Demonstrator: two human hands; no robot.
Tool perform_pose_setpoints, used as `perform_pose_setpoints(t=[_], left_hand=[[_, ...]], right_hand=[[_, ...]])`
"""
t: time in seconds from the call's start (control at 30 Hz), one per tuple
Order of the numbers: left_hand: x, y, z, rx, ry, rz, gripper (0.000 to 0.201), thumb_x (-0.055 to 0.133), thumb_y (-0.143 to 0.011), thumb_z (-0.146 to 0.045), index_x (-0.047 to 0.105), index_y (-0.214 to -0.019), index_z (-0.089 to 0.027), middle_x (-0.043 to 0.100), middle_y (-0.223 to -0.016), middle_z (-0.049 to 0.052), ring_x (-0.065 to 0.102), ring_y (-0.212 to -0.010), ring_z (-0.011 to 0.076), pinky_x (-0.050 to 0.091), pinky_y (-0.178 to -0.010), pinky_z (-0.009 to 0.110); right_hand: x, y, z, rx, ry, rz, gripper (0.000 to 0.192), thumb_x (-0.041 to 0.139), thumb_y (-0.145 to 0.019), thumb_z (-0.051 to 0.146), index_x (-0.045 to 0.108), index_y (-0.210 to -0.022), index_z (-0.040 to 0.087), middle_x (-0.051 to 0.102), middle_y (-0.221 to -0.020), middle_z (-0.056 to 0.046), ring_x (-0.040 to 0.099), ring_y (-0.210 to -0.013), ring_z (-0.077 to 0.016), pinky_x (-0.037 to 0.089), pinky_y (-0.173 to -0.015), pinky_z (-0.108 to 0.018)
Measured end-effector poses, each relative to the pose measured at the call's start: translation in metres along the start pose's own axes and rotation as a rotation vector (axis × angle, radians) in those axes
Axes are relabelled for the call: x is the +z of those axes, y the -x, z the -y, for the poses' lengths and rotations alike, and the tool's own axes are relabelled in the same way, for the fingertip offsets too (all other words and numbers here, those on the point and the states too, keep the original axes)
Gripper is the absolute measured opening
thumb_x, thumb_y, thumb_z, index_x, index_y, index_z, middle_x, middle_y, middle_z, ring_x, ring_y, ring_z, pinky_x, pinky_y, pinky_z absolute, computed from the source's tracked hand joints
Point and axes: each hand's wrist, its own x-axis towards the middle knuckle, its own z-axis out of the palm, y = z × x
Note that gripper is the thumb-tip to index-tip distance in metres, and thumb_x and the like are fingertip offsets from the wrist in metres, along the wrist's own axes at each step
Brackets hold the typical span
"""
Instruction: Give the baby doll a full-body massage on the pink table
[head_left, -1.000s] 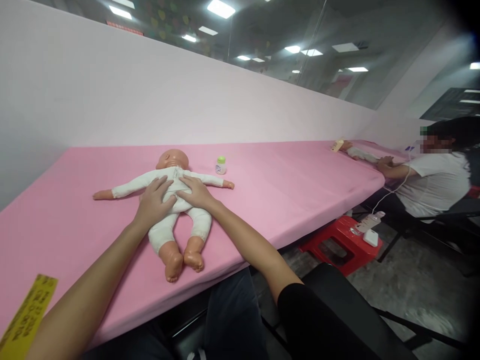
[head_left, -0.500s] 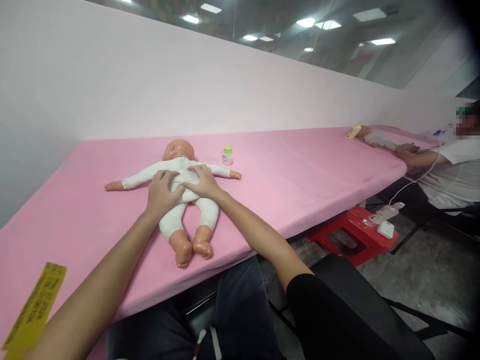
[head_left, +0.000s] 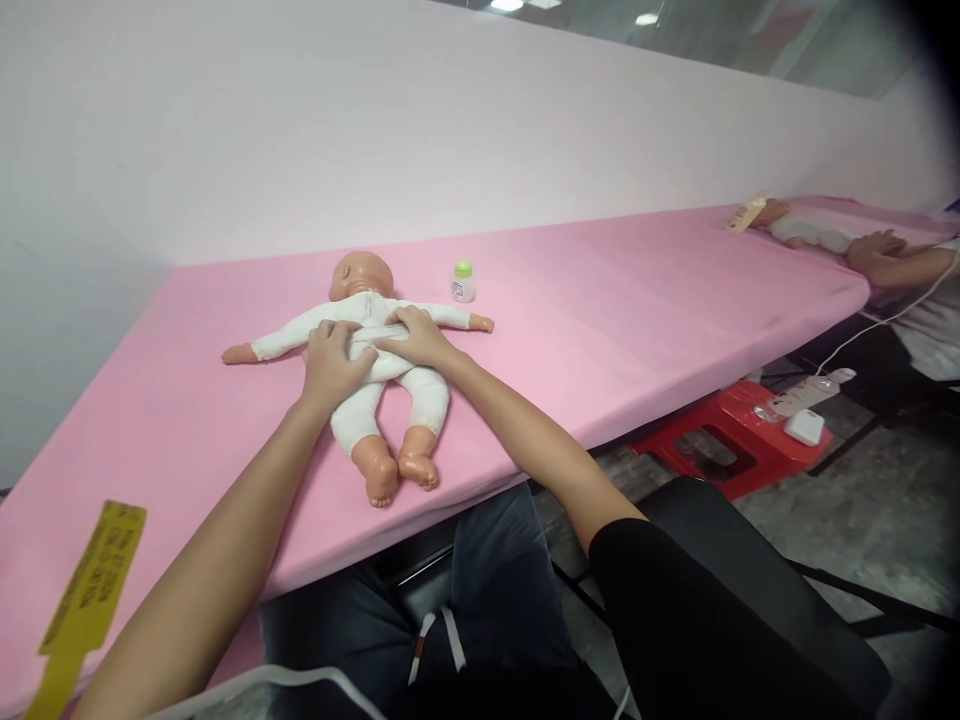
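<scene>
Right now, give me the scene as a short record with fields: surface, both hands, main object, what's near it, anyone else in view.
surface: long pink table against a pale wall
main object: baby doll in a white suit, lying with arms spread, feet toward the table's near edge
left hand: palm down on the doll's torso, fingers spread
right hand: on the doll's torso beside the left, fingers bent on the fabric
nearby: small bottle with green cap, upright, apart from the doll's arm
near edge: yellow tag
other person: a forearm at the far right
</scene>
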Motion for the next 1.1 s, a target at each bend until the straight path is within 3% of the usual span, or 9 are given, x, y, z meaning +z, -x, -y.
perform_pose_setpoints(t=[0.1,0.23,0.33,0.6,0.73,0.87,0.97,1.1], left_hand=[[-0.001,0.002,-0.004,0.007,-0.015,-0.035,0.048,0.064,-0.082,-0.040,0.062,-0.127,-0.024,0.056,-0.131,0.013,0.051,-0.128,0.0384,0.041,-0.110,0.056],[-0.001,0.003,-0.005,0.067,0.013,-0.041,0.056,0.063,-0.083,-0.039,0.058,-0.136,-0.023,0.051,-0.145,0.012,0.048,-0.137,0.0371,0.038,-0.115,0.054],[0.002,-0.001,-0.001,0.064,0.034,-0.001,0.051,0.060,-0.084,-0.038,0.061,-0.133,-0.022,0.057,-0.138,0.011,0.053,-0.132,0.0342,0.040,-0.114,0.051],[0.001,-0.004,0.000,0.011,0.000,-0.068,0.034,0.061,-0.084,-0.041,0.069,-0.109,-0.020,0.066,-0.113,0.010,0.058,-0.116,0.0336,0.044,-0.107,0.052],[0.000,0.002,0.000,0.061,0.020,-0.089,0.045,0.062,-0.084,-0.040,0.068,-0.126,-0.022,0.062,-0.131,0.011,0.053,-0.129,0.0347,0.041,-0.112,0.053],[0.000,0.002,0.006,0.062,0.066,-0.003,0.058,0.061,-0.084,-0.040,0.062,-0.139,-0.022,0.055,-0.148,0.012,0.048,-0.139,0.0352,0.039,-0.117,0.053],[-0.003,0.000,0.006,0.028,0.075,0.029,0.049,0.060,-0.084,-0.038,0.066,-0.130,-0.022,0.063,-0.136,0.012,0.055,-0.130,0.0349,0.044,-0.112,0.053],[-0.007,0.002,0.000,-0.014,0.064,-0.026,0.031,0.060,-0.084,-0.037,0.069,-0.110,-0.022,0.069,-0.116,0.010,0.059,-0.115,0.0338,0.048,-0.104,0.053]], right_hand=[[-0.002,0.003,0.004,0.017,-0.005,-0.011,0.041,0.078,-0.088,0.038,0.063,-0.119,0.016,0.058,-0.124,-0.004,0.052,-0.126,-0.0207,0.040,-0.119,-0.041],[-0.001,0.004,0.004,0.039,-0.030,-0.024,0.058,0.078,-0.087,0.040,0.058,-0.135,0.014,0.054,-0.136,-0.007,0.048,-0.135,-0.0225,0.038,-0.121,-0.043],[0.003,0.000,0.000,0.051,-0.021,-0.018,0.064,0.078,-0.087,0.040,0.056,-0.140,0.013,0.058,-0.137,-0.008,0.048,-0.135,-0.0232,0.036,-0.122,-0.044],[0.014,-0.008,-0.004,-0.002,-0.006,-0.063,0.028,0.073,-0.090,0.034,0.072,-0.109,0.013,0.069,-0.110,-0.004,0.057,-0.117,-0.0214,0.043,-0.112,-0.038],[0.017,-0.001,-0.002,-0.067,0.012,-0.172,0.034,0.077,-0.085,0.033,0.071,-0.114,0.016,0.066,-0.119,-0.007,0.057,-0.123,-0.0233,0.043,-0.115,-0.038],[0.016,-0.001,-0.004,-0.051,0.010,-0.129,0.056,0.078,-0.082,0.036,0.065,-0.133,0.017,0.063,-0.134,-0.012,0.055,-0.132,-0.0280,0.041,-0.118,-0.044],[0.015,-0.005,-0.006,-0.028,-0.015,-0.083,0.050,0.079,-0.083,0.039,0.070,-0.127,0.016,0.069,-0.128,-0.013,0.060,-0.126,-0.0282,0.045,-0.113,-0.042],[0.017,-0.008,-0.003,-0.041,-0.016,-0.093,0.027,0.077,-0.084,0.034,0.076,-0.105,0.018,0.074,-0.107,-0.009,0.065,-0.110,-0.0250,0.050,-0.101,-0.036]])
